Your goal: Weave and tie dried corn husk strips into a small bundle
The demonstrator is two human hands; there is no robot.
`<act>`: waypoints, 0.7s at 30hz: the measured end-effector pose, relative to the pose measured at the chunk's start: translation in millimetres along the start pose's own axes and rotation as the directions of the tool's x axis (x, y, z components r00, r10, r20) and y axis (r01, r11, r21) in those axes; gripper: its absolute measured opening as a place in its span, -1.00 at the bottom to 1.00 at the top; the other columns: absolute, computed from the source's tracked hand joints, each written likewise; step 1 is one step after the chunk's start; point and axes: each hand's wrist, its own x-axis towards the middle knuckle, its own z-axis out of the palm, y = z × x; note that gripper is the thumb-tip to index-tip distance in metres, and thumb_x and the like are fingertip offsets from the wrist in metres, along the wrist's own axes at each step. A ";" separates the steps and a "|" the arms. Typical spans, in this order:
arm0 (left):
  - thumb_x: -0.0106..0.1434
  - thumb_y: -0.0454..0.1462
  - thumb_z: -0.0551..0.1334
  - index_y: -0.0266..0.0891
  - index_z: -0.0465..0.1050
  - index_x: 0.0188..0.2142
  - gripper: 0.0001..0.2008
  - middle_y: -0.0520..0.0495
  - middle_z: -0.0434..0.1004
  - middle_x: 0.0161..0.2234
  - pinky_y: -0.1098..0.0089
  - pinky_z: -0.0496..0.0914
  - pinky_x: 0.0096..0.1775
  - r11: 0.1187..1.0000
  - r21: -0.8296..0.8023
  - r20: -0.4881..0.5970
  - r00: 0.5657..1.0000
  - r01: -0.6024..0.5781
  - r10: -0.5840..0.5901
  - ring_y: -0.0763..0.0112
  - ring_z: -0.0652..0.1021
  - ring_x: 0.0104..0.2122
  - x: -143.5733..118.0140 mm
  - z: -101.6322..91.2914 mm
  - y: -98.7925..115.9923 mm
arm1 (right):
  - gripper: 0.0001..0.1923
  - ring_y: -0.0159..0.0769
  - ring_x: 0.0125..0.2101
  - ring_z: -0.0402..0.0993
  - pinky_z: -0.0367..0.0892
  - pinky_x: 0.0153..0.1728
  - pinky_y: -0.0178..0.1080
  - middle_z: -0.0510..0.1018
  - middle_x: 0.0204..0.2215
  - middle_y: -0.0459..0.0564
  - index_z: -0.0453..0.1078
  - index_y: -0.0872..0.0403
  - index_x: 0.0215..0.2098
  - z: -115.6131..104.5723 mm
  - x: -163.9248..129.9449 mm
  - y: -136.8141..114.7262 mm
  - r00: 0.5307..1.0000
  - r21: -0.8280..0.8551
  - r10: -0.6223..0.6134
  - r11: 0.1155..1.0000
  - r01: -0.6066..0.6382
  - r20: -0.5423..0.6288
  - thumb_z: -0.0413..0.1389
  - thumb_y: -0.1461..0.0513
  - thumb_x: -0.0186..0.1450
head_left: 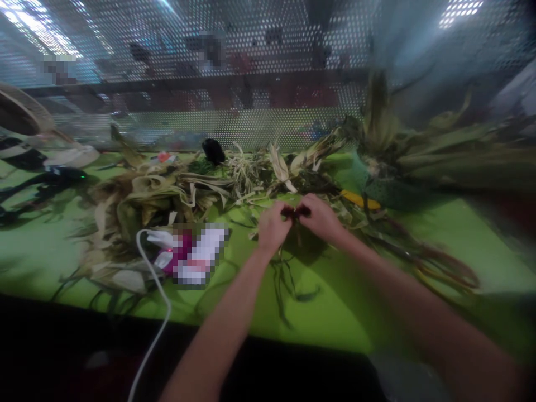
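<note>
- Left hand [274,224] and right hand [319,216] meet over the green tabletop [335,310], knuckles up, fingertips nearly touching
- Grip of each: thumb and fingers drawn together, pinched on a small dark piece [295,213] between the two hands; shadow and blur hide its exact form
- Thin dark strands [281,290] just below the hands, trailing towards the near edge; cannot tell whether they join the pinched piece
- Large heap of dried leaves [163,192] to the left, crumpled and curled, tan to olive; a pale tangle of shredded fibres [245,173] beyond the hands
- Scissors [448,268] right of the right forearm, loop handles towards the near right; a yellow object [360,199] near the right hand, blurred
- Teal tub [402,192] at far right, long dried leaves over it
- White cable [163,285] curving down over the near edge, beside a pixelated flat item [202,254] left of the left forearm
- Small black object [213,151] at the back, before a perforated screen [268,120]
</note>
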 end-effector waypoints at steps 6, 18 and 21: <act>0.15 -0.40 0.22 -0.17 0.50 -0.30 -0.86 -0.06 0.57 -0.30 0.32 0.35 -0.14 1.000 0.005 -0.023 1.000 -0.018 0.018 0.30 0.52 -0.28 -0.2 2.6 -1.2 | -0.90 -0.28 -0.36 0.34 0.20 -0.35 -0.27 0.39 -0.40 -0.06 0.31 0.05 -0.45 0.9 0.1 2.5 1.000 0.024 0.002 1.000 -0.002 -0.020 0.08 0.37 0.11; 0.17 -0.41 0.20 -0.20 0.50 -0.31 -0.85 -0.03 0.57 -0.31 0.37 0.38 -0.16 0.996 -0.069 -0.032 0.998 -0.055 0.053 0.36 0.53 -0.28 1.2 0.6 -3.4 | -0.78 -0.26 -0.25 0.45 0.30 -0.20 -0.24 0.56 -0.30 0.00 0.49 0.07 -0.25 -1.9 1.6 6.8 0.999 0.051 -0.030 0.998 0.031 -0.023 0.08 0.40 0.19; 0.16 -0.42 0.20 -0.21 0.50 -0.31 -0.85 -0.03 0.57 -0.32 0.37 0.39 -0.17 0.996 -0.067 -0.038 0.998 -0.054 0.052 0.36 0.53 -0.29 1.2 2.1 -4.5 | -0.83 -0.26 -0.26 0.44 0.29 -0.23 -0.25 0.53 -0.33 0.00 0.48 0.08 -0.31 -1.4 0.6 6.7 0.998 0.020 -0.044 0.999 0.045 -0.047 0.07 0.39 0.21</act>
